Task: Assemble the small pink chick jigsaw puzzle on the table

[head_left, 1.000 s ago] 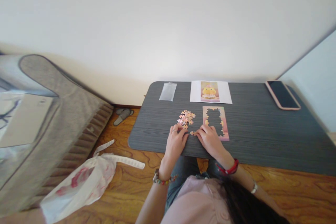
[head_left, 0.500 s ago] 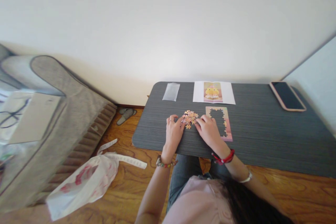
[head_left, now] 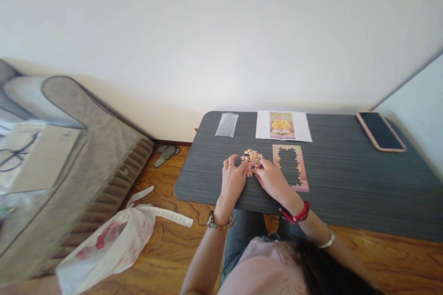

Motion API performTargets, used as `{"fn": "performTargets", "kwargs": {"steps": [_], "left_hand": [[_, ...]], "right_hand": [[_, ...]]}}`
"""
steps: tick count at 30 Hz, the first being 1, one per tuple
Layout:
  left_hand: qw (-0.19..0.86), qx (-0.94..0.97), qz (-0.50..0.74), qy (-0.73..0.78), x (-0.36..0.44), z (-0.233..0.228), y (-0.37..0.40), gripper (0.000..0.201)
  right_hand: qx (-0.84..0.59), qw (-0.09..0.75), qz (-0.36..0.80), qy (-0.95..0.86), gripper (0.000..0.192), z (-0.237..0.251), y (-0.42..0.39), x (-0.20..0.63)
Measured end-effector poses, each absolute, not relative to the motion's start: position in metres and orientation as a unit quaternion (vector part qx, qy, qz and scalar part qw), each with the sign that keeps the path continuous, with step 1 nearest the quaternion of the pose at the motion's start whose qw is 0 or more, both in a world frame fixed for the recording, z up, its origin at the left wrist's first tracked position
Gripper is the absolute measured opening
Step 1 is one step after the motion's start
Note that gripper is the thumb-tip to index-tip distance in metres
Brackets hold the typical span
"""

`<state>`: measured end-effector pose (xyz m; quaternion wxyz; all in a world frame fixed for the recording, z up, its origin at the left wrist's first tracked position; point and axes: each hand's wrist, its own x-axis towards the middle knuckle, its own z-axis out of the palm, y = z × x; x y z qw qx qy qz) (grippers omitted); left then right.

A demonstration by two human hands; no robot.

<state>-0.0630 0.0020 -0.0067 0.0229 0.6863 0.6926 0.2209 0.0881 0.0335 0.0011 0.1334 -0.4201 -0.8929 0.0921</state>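
Observation:
On the dark grey table [head_left: 346, 179] lies a small heap of loose pink and orange puzzle pieces [head_left: 252, 156]. My left hand [head_left: 234, 179] rests at the heap's near left edge, fingers on the pieces. My right hand [head_left: 272, 177] touches the heap's near right edge, fingertips among the pieces. Whether either hand pinches a piece is hidden. Just right of my right hand is the assembled puzzle border [head_left: 290, 167], a pink frame with a bare middle. Behind it lies a reference sheet [head_left: 283, 126] showing a yellow chick.
A clear plastic bag [head_left: 226, 124] lies at the table's back left, a phone [head_left: 380, 131] at the back right. On the wooden floor to the left are a white plastic bag [head_left: 107, 239] and a slipper [head_left: 165, 154], beside a grey sofa [head_left: 69, 161].
Both hands moved from the table's near edge up to the heap of pieces and now finger it together. The view shifted slightly.

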Motion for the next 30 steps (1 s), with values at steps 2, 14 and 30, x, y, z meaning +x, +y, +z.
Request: {"fn": "performTargets", "kwargs": {"steps": [2, 14, 30], "left_hand": [[0.022, 0.689, 0.21, 0.694, -0.061, -0.006, 0.0, 0.025], [0.031, 0.655, 0.166, 0.737, -0.055, 0.001, -0.012, 0.031], [0.045, 0.681, 0.123, 0.72, -0.04, 0.004, -0.014, 0.03]], "right_hand": [[-0.432, 0.141, 0.091, -0.886, 0.021, 0.003, 0.034, 0.092], [-0.482, 0.062, 0.123, -0.865, 0.023, 0.008, 0.05, 0.083], [-0.471, 0.05, 0.109, -0.874, 0.017, 0.009, 0.052, 0.089]]}}
